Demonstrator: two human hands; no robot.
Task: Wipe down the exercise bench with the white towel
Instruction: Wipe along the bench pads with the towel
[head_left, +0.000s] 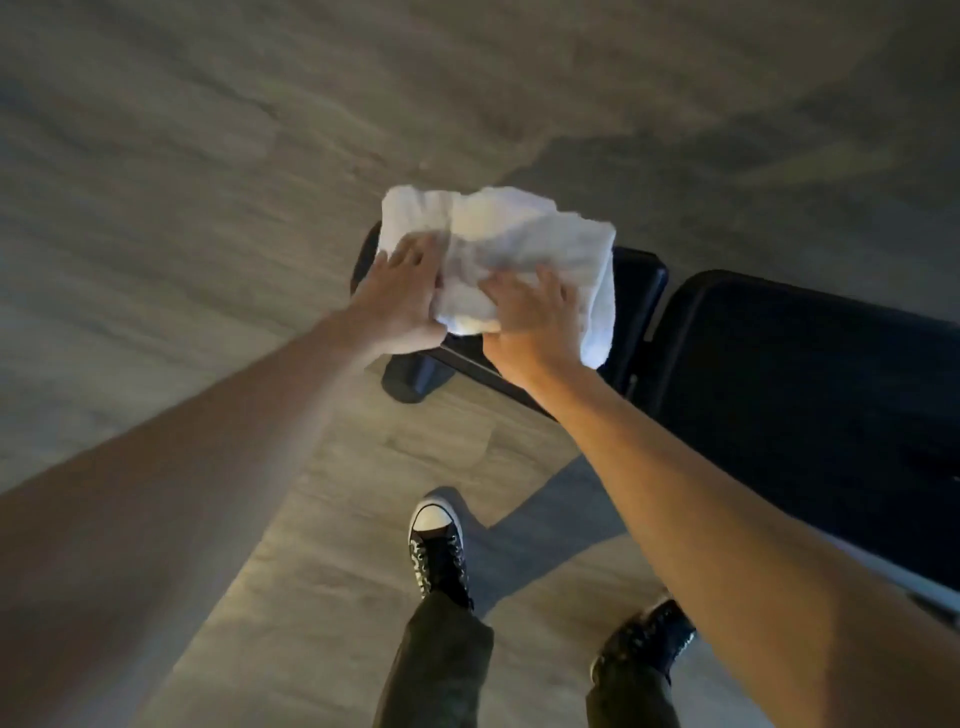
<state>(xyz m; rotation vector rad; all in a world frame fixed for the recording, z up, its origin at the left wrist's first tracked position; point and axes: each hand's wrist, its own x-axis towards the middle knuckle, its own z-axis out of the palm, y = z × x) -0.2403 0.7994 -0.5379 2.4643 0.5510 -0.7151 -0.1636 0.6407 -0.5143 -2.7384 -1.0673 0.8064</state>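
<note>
A crumpled white towel (509, 244) lies on the small seat pad of a black padded exercise bench (810, 374), at the bench's left end. My left hand (405, 296) presses on the towel's left side with fingers spread over it. On the towel's near right part, my right hand (535, 322) has its fingers curled into the cloth. The towel covers most of the seat pad, and one corner hangs over the gap beside the long back pad.
The bench's dark foot (410, 376) stands on the wood-look floor (208, 182) below my hands. My two feet in black sneakers (439, 545) stand close in front of the bench. Open floor stretches to the left and behind the bench.
</note>
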